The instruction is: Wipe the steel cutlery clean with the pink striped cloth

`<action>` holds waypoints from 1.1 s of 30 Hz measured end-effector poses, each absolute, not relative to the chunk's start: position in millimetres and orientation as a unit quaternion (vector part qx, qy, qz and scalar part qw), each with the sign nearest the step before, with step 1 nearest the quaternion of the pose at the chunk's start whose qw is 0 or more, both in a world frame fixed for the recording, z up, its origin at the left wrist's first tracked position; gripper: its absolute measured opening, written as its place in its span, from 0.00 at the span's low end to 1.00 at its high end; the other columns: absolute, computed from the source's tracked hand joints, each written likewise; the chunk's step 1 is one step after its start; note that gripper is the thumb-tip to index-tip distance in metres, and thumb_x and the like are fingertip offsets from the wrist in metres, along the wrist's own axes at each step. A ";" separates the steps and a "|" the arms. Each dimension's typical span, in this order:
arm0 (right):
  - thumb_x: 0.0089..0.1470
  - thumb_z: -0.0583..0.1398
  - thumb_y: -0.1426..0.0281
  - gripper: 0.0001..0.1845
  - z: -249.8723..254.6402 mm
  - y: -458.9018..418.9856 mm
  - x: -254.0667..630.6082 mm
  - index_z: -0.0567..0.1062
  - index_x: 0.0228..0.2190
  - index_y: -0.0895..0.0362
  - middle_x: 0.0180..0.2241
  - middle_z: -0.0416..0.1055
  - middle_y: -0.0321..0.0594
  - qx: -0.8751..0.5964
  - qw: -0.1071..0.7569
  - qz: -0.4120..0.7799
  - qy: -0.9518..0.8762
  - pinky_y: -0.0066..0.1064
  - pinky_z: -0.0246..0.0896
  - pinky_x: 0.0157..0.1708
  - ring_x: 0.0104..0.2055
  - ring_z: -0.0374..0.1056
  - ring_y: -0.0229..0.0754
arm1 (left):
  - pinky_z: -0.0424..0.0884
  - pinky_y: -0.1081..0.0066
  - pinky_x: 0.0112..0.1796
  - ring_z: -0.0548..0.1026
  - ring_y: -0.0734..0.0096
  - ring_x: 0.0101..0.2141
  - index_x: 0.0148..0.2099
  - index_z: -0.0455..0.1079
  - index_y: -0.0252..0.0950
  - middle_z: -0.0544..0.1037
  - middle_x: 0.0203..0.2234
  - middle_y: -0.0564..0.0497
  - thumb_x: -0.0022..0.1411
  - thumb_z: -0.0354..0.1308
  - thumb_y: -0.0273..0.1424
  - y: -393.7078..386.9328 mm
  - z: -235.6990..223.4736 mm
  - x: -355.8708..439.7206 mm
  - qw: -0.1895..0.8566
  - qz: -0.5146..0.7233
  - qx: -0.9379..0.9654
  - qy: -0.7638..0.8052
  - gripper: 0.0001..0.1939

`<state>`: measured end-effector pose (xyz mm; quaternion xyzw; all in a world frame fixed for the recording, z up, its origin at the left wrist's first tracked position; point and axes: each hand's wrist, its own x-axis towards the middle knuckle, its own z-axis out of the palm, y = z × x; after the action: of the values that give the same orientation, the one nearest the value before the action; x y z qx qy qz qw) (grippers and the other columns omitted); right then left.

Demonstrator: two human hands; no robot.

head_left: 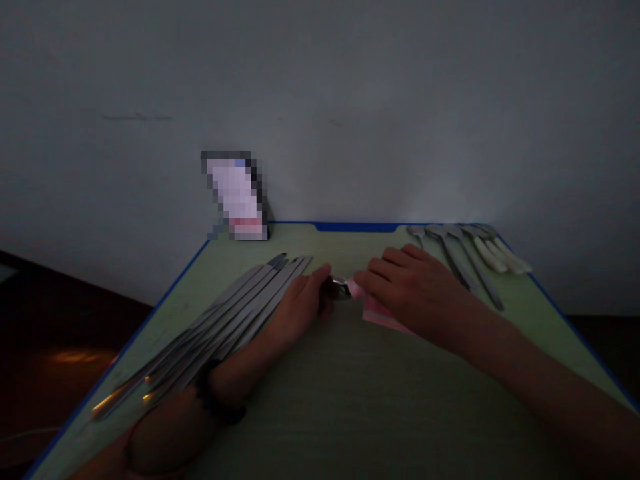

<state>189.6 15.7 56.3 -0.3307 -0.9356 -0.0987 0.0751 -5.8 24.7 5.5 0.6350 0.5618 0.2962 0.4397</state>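
Over the middle of the table, my left hand (301, 301) is closed on a shiny metal spoon (341, 288); only its rounded, bowl-like part shows between my hands. My right hand (407, 283) grips a pink cloth (383, 313) with pale stripes. One bunched bit of the cloth touches the edge of the spoon, and the rest hangs below my fingers. Left of my left hand lies a fanned row of silver table knives (235, 303). Beyond my right hand, several metal spoons (463, 250) lie side by side.
Pale-handled cutlery (500, 255) lies at the back right of the light green table (350, 413), which has a blue rim. At the back left, a phone-like upright object (237, 197), pixelated, leans near the grey wall (350, 133). The scene is dim.
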 end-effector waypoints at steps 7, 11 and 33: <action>0.60 0.47 0.64 0.15 55.7 20.9 194.5 0.71 0.34 0.56 0.31 0.72 0.41 -0.361 0.047 0.013 -0.931 0.34 0.48 0.34 0.34 0.63 0.42 | 0.67 0.74 0.29 0.73 0.70 0.33 0.43 0.70 0.35 0.76 0.33 0.50 0.61 0.48 0.31 20.7 -0.6 -7.7 0.433 0.344 0.684 0.475 0.13; 0.59 0.48 0.60 0.17 45.7 35.0 205.7 0.69 0.30 0.57 0.28 0.71 0.41 -0.411 0.026 0.155 -0.898 0.30 0.48 0.28 0.28 0.63 0.38 | 0.71 0.70 0.38 0.73 0.67 0.41 0.54 0.61 0.36 0.74 0.43 0.46 0.61 0.51 0.31 16.7 -7.7 -4.5 0.456 0.353 0.692 0.433 0.19; 0.56 0.51 0.61 0.15 16.5 35.1 188.2 0.69 0.28 0.59 0.25 0.67 0.36 -0.403 0.088 0.394 -0.821 0.26 0.51 0.25 0.25 0.59 0.33 | 0.69 0.76 0.29 0.74 0.72 0.27 0.49 0.69 0.35 0.79 0.31 0.51 0.64 0.47 0.33 13.4 -1.5 -4.8 0.317 0.315 0.754 0.482 0.15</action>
<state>188.2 35.1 16.5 -0.4030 -0.8213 0.3941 0.0876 -4.8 13.4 -1.5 0.7539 0.4816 0.3149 0.3170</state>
